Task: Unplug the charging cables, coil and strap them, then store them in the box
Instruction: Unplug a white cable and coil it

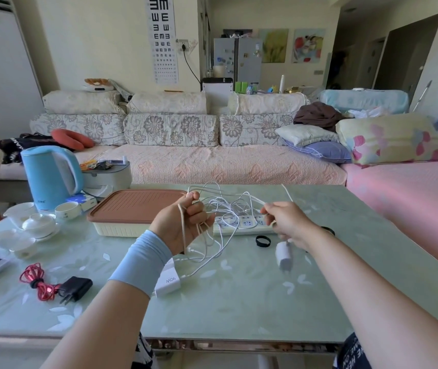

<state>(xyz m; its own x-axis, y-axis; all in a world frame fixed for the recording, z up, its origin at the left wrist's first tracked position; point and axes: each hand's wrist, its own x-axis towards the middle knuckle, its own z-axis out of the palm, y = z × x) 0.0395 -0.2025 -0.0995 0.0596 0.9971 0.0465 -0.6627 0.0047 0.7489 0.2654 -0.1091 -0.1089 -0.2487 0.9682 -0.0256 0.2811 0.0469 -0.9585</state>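
The white cable point(228, 206) is up off the counter point(239, 310) in a loose tangle between the two hands, above the power strip point(244, 222). The left hand point(186, 222) is curled round several hanging loops, and the right hand point(287, 222) pinches a single strand. It looks thin, limp and very light, so it will likely spring out of any coil and snag on itself. The only weight sits in the plugs: a small white adapter point(284, 255), blurred below the right hand, and the 90W charger point(168, 282) on the counter by the left wrist. I'd hold near a plug and feed the loops across the palm. A black strap point(262, 241) lies close by, and the box point(122, 227) has its lid on.
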